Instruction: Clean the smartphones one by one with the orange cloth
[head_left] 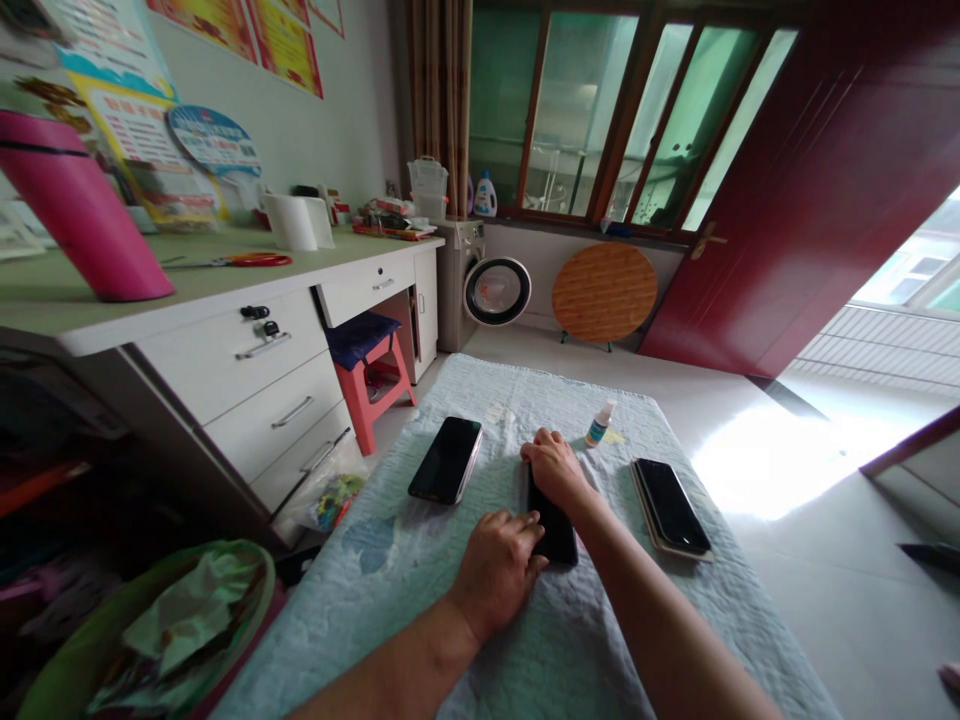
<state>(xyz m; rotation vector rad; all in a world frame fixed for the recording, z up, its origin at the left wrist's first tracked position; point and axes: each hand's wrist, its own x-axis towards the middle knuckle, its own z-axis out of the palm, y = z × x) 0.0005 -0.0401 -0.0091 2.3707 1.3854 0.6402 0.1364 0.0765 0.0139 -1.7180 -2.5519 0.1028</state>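
Note:
A black smartphone (556, 535) lies on the cloth-covered table, directly in front of me. My right hand (556, 470) covers its far end, fingers curled over the top edge. At the near left edge of that phone, my left hand (499, 568) grips it, with fingertips on the screen and the thumb by the lower corner. To the left lies a second dark smartphone (448, 460), apart from both hands. A third phone (673, 505) rests on a pale flat object to the right of my right forearm. Beyond my right hand stands a small spray bottle (598, 425).
The quilted pale-blue cloth (465, 650) covers the table. A waste basket (251, 590) stands at lower left. Along the left wall runs a desk (247, 300) bearing a pink tumbler (90, 215) and scissors (240, 261). A pink stool (371, 385) stands beside it.

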